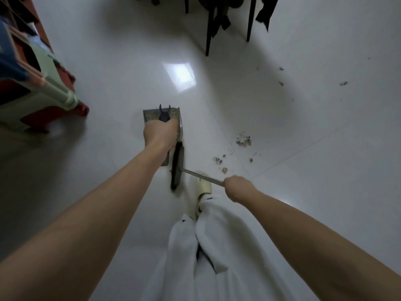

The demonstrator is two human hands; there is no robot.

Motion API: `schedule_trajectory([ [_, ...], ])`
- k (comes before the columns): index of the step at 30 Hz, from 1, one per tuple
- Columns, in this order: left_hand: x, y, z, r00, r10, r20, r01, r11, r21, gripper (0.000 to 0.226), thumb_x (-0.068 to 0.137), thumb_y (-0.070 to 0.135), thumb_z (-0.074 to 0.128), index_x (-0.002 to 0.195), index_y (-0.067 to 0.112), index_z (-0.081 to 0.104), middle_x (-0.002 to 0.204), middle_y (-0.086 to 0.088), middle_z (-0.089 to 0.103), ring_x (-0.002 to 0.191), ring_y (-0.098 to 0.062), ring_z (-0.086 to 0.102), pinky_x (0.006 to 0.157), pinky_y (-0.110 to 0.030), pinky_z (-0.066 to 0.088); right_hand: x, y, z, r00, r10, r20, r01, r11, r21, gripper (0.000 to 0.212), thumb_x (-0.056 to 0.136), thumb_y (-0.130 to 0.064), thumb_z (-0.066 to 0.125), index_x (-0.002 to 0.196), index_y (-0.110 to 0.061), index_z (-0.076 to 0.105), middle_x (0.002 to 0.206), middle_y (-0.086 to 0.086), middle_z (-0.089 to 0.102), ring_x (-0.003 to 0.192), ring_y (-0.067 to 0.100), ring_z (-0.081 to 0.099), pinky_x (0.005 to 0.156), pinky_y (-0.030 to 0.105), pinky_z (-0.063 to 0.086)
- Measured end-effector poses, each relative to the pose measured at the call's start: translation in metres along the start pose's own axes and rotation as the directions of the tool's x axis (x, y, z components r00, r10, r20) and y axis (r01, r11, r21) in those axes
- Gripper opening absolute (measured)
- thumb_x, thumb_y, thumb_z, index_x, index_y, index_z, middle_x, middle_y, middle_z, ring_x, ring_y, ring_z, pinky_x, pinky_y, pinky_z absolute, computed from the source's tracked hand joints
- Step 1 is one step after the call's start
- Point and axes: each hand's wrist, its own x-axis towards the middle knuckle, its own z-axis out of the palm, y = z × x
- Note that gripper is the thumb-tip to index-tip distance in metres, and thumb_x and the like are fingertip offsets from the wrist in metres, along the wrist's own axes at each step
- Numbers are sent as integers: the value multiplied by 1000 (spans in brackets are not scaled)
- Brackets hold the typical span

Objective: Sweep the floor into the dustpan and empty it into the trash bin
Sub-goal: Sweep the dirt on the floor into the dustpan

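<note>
Underfoot, floor (282, 181): pale glossy tile fills nearly the whole view, with a wide stretch of open room to the right and far centre, crossed by faint grout lines and one bright window reflection.
Left edge: a stack of plastic stools (36, 92), pale green over red, crowds the near-left side and narrows the room beside the dustpan.
Far edge: dark chair legs (209, 29) stand at the far centre with dark cloth hanging among them, closing off that side.
Person: white trousers (217, 246) and one pale slipper (204, 187) sit near centre, both bare arms reaching forward.
Dustpan (152, 116): a grey metal pan on the floor left of centre, a black clip on its handle; much of it lies hidden under the hand.
Broom (176, 168): black bristle head lies along the pan's right side, touching it, metal handle slanting near and right.
Left hand (160, 133): fingers curled tight round the dustpan handle.
Right hand (238, 189): fist closed round the broom handle, just right of the slipper.
Debris (244, 141): a small crumb pile lies right of the broom, apart from it; scattered specks (281, 83) dot the far right.
</note>
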Motion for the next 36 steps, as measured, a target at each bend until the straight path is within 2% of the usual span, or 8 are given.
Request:
schedule_trajectory([
  [6, -27, -22, 33, 999, -25, 39, 24, 1000, 11, 17, 83, 9, 47, 65, 8, 47, 60, -9, 49, 43, -19, 42, 39, -18, 32, -24, 20, 36, 1000, 20, -19, -22, 998, -67, 46, 91, 2, 34, 127, -15, 57, 97, 7, 58, 78, 22, 54, 63, 28, 42],
  [11, -45, -18, 65, 999, -40, 17, 40, 999, 8, 20, 85, 10, 49, 65, 10, 46, 56, -6, 46, 36, -15, 38, 35, -15, 30, -25, 80, 27, 997, 73, -37, -77, 992, -103, 46, 92, -1, 33, 128, -17, 56, 104, 7, 59, 83, 22, 54, 67, 29, 44],
  [17, -65, 8, 128, 998, -60, 17, 59, 997, 48, 26, 87, 13, 50, 62, 10, 44, 55, -5, 43, 41, -17, 38, 30, -11, 23, -26, 174, -1, 986, 141, -94, -155, 975, -161, 41, 93, -1, 34, 126, -12, 57, 110, 8, 61, 93, 24, 62, 69, 29, 46],
  [21, -75, 33, 174, 998, -61, 18, 60, 998, 32, 28, 87, 14, 51, 61, 11, 43, 55, -4, 44, 41, -16, 39, 36, -14, 29, -29, 232, -30, 978, 175, -112, -190, 972, -141, 38, 96, -2, 34, 127, -8, 55, 115, 9, 60, 101, 24, 62, 73, 29, 47],
  [25, -83, 55, 209, 999, -42, 4, 42, 999, 0, 24, 86, 13, 51, 62, 12, 44, 56, -5, 46, 44, -19, 43, 40, -18, 31, -35, 275, -45, 980, 167, -107, -178, 978, -106, 40, 95, -1, 35, 130, -10, 53, 110, 9, 59, 88, 23, 59, 68, 29, 46],
  [28, -87, 67, 228, 1000, -19, 10, 18, 999, 50, 23, 86, 12, 49, 64, 11, 43, 57, -6, 45, 44, -19, 42, 35, -17, 31, -36, 283, -50, 991, 90, -101, -101, 988, -114, 39, 95, -1, 34, 128, -11, 52, 105, 9, 59, 78, 22, 52, 67, 28, 44],
  [32, -87, 76, 239, 1000, 6, 20, -8, 996, 90, 19, 86, 12, 49, 68, 7, 44, 60, -7, 44, 44, -19, 40, 30, -11, 27, -25, 270, -43, 998, 1, -69, -12, 987, -159, 34, 96, -4, 35, 125, -9, 54, 106, 8, 59, 84, 23, 56, 69, 29, 45],
  [36, -85, 75, 249, 998, 39, 47, -45, 992, 119, 17, 88, 11, 49, 71, 9, 47, 62, -7, 44, 47, -18, 40, 34, -12, 30, -16, 271, -23, 1000, 9, -5, -10, 973, -230, 38, 96, -4, 36, 128, -13, 54, 93, 4, 57, 78, 19, 58, 61, 26, 42],
])
